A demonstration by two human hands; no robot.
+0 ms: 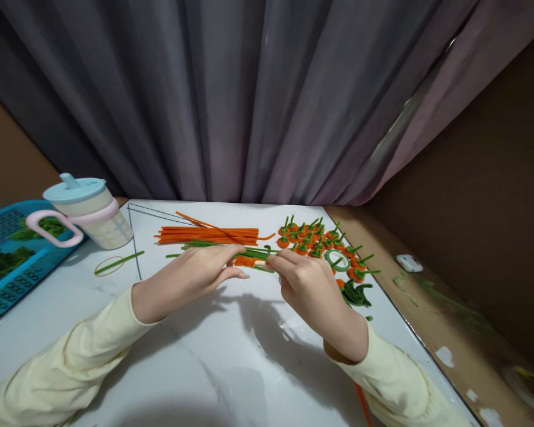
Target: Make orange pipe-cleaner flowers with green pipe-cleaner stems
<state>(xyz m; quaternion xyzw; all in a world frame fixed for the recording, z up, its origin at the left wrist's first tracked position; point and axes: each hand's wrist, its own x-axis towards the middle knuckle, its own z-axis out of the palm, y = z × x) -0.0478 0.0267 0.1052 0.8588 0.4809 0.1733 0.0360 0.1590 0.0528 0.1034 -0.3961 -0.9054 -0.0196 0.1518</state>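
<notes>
Between my hands is an orange pipe cleaner (244,261) wound in a tight coil around a pale stick (260,263). The fingers and thumb of my left hand (202,267) curve around the coil's left end. My right hand (305,279) pinches the stick's right end, and its fingertips hide that end. Just behind my hands lie green pipe cleaners (200,244), partly covered by my left hand. Beyond them is a bundle of straight orange pipe cleaners (209,235).
Several small orange-and-green pieces (309,237) cluster at the right, around a roll of tape (337,261). Dark green curled pieces (357,293) lie nearer. On the left stand a lidded cup (100,222) and a blue basket (26,279); a green strip (120,263) lies near them.
</notes>
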